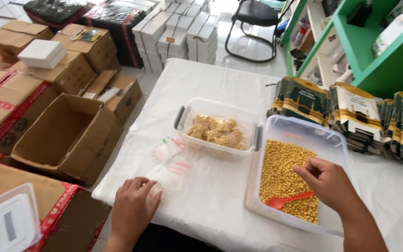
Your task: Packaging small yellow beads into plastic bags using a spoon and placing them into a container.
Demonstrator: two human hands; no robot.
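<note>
Orange spoon (288, 199) lies on yellow beans in the clear tub (341, 144), gripped by the right hand (328, 183). Left hand (134, 205) rests open on small clear bags (171, 175); dark-and-gold pouches (350, 109) stacked beyond the right hand.

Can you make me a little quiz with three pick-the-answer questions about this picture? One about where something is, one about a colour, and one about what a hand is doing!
1. Where is the spoon?
A. in the tub of yellow beads
B. on the floor
C. in the open cardboard box

2. What colour is the spoon?
A. blue
B. orange-red
C. green

3. What is the left hand doing?
A. lifting the chair
B. holding the spoon
C. resting on small clear bags on the white table

Answers:
1. A, it lies on the beads, under the right hand.
2. B, it shows bright orange-red against the yellow.
3. C, its fingers lie flat at the bags' edge.
</note>
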